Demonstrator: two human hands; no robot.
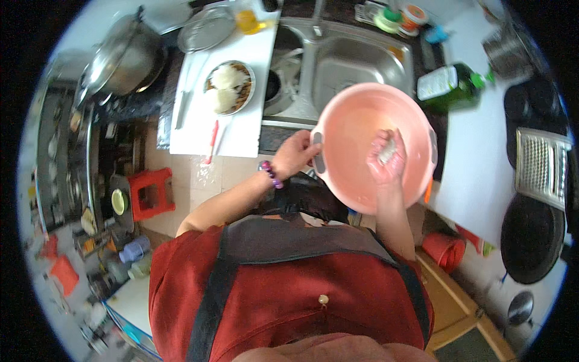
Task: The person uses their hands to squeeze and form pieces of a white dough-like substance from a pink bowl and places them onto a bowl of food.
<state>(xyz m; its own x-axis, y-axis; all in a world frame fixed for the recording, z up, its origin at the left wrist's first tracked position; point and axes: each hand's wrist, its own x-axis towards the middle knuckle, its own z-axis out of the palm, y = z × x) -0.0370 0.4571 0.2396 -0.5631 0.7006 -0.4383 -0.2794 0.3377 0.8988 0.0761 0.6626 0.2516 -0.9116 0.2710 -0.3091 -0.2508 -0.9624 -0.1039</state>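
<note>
A large pink plastic basin with grey handle grips is in front of me, overlapping the near edge of the sink. My left hand, with a purple bead bracelet at the wrist, grips the basin's left handle. Inside the basin's outline, my right hand is palm up with curled fingers around a small clump of whitish, wet-looking food. What this food is cannot be made out. On the white board left of the sink, a round metal dish holds two pale mounds over brown strips.
Beyond the basin is a stainless steel sink with a faucet. A red-handled knife overhangs the white board's front edge. Rightward are a green detergent bottle and a metal grater. A large pot stands left; a red stool is below.
</note>
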